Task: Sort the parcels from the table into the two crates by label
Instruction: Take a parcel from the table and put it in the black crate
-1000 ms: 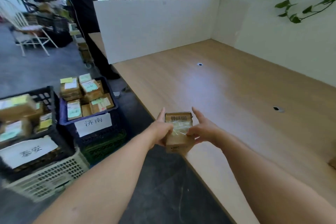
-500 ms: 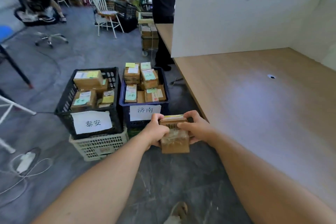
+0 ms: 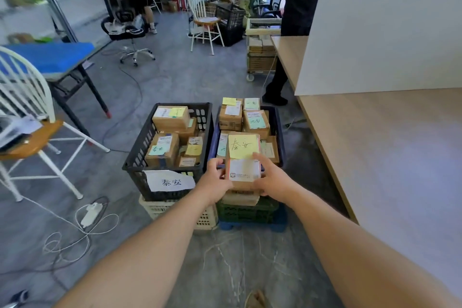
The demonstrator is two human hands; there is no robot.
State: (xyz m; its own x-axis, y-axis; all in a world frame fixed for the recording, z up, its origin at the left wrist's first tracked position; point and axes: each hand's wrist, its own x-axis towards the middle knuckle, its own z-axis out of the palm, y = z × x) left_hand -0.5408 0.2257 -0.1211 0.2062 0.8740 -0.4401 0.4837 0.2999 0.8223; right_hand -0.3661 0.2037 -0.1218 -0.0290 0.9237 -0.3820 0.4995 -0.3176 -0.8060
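So you've got both hands on one parcel [image 3: 243, 165] right now, left hand [image 3: 215, 180] curled round its left edge and right hand [image 3: 272, 178] gripping the right edge with the thumb up on top. It's a brown box with a big yellow note [image 3: 242, 146] reading 泰安 and a white shipping label below that. You're holding it in the air over the front end of the blue crate [image 3: 278, 132], well off the worktop [image 3: 387, 157] on your right. The blue crate is packed with brown boxes carrying yellow and green notes, and the ones at the back stick up above the rim. Just beside it on the left is the black crate [image 3: 140, 150], which has a white sign [image 3: 171, 181] on the front saying 泰安, same as your note. It holds a bunch of brown boxes too, stacked in a couple of layers with yellow and green notes on them. The black crate sits on a white basket [image 3: 160, 209] and the blue one on a green crate [image 3: 250, 212].
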